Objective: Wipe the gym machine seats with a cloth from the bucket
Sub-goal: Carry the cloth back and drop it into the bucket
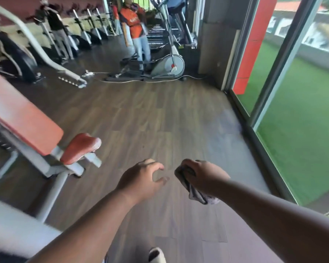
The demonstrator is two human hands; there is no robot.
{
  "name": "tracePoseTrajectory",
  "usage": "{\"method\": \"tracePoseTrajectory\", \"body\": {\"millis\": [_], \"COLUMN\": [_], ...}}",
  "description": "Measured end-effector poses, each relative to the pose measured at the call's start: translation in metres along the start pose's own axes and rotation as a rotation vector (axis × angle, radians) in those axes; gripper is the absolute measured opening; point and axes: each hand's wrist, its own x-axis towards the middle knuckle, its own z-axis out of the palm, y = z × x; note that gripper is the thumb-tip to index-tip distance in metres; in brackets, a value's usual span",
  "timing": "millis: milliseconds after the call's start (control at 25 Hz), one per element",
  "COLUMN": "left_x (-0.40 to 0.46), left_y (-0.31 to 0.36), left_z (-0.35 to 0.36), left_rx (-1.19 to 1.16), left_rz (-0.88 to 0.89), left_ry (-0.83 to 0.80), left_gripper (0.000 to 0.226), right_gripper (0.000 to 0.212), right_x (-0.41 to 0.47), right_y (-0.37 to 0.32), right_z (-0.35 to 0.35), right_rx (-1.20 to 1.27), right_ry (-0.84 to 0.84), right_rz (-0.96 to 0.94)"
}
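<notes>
My right hand grips a bunched grey cloth, whose loose end hangs below the wrist. My left hand hovers just left of it, fingers loosely curled and holding nothing. Both hands are over the wooden floor. To the left stands a gym bench with a small orange seat pad and a long orange back pad on a white frame. The bucket is not in view.
An elliptical trainer stands ahead with a cable across the floor. A person in an orange shirt is beside it. Exercise bikes line the far left wall. Glass doors run along the right, green turf outside.
</notes>
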Motion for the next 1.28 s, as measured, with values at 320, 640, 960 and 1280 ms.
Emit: {"method": "tracePoseTrajectory", "body": {"millis": [320,640,960,1280], "left_x": [0.251,0.495,0.676,0.86], "left_y": [-0.062,-0.091,-0.193,-0.386], "left_z": [0.007,0.026,0.02,-0.022], "left_rx": [-0.067,0.04,0.089,0.078], "left_rz": [-0.018,0.02,-0.239,-0.388], "left_ry": [-0.195,-0.224,-0.155,-0.135], "left_gripper": [0.029,0.041,0.041,0.038], "right_gripper": [0.022,0.042,0.032,0.029], "right_x": [0.194,0.407,0.688,0.967], "right_y": [0.078,0.188,0.22,0.172], "right_z": [-0.051,-0.123,-0.161,-0.145], "right_rx": [0.138,0.061,-0.07,-0.037], "right_ry": [0.014,0.071,-0.057,-0.097], "right_rz": [0.163,0.063,-0.186,-0.272]}}
